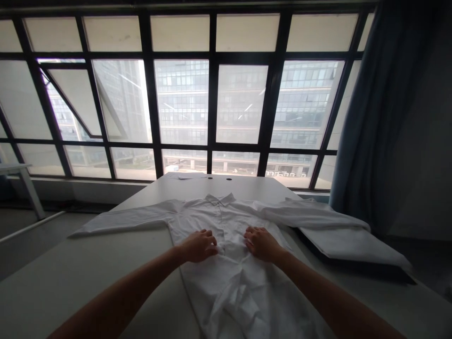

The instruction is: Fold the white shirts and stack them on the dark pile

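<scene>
Fingers (208, 235) flat on rumpled white shirt (229, 273) (sleeves outspread)

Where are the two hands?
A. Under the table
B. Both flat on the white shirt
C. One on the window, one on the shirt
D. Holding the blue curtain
B: the left hand and the right hand both rest palm-down on the white shirt spread on the table.

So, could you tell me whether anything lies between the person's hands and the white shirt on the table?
Nothing visible does: the left hand and right hand both rest palm-down directly on the white shirt, either side of its front placket.
</scene>
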Demonstrator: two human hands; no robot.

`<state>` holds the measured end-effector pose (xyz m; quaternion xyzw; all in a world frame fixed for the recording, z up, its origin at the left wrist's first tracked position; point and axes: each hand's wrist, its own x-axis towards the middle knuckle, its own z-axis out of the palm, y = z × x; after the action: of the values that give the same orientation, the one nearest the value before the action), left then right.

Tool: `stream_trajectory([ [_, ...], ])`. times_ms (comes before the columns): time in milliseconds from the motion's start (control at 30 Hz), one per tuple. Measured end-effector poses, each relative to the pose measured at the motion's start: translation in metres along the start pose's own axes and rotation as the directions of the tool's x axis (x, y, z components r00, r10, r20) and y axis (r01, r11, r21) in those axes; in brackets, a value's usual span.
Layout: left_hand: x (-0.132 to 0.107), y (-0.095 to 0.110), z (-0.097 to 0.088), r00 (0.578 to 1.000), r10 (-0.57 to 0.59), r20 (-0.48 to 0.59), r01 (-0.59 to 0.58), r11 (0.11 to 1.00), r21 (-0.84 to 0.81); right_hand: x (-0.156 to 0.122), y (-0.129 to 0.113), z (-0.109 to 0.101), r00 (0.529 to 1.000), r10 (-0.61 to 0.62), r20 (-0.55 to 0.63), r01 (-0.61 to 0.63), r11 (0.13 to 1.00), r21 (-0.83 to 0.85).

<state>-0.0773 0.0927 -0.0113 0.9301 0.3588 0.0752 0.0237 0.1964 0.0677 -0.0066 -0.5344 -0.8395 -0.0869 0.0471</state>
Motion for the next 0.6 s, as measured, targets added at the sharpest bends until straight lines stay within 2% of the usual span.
stream_trajectory([
  [100, -0.018, 0.026, -0.001, 0.998, 0.05, 0.039, -0.048, 0.997, -0.057, -0.021, -0.021, -0.012, 0.998, -0.014, 0.066, 0.008, 0.996, 0.088],
  [233, -0.035, 0.034, 0.001, 1.0, 0.019, 0.017, -0.018, 0.999, -0.031, -0.044, -0.033, -0.009, 0.998, -0.028, 0.062, 0.017, 0.984, 0.175],
  [333, -0.045, 0.032, -0.003, 0.999, 0.03, -0.038, -0.033, 0.997, -0.074, -0.054, -0.031, 0.002, 0.999, -0.036, 0.01, 0.033, 0.97, 0.241],
  [400, -0.052, 0.028, -0.011, 1.0, 0.006, -0.021, -0.009, 0.985, -0.17, -0.057, -0.028, 0.007, 0.999, -0.041, 0.012, 0.036, 0.96, 0.277],
  [500, -0.063, 0.019, -0.028, 0.995, -0.102, -0.002, 0.098, 0.956, -0.275, -0.058, -0.024, 0.009, 0.998, -0.054, 0.019, 0.045, 0.948, 0.316],
  [600, -0.071, 0.005, -0.042, 0.977, -0.194, -0.086, 0.157, 0.934, -0.322, -0.058, -0.022, 0.008, 0.998, -0.065, 0.004, 0.059, 0.934, 0.353],
])
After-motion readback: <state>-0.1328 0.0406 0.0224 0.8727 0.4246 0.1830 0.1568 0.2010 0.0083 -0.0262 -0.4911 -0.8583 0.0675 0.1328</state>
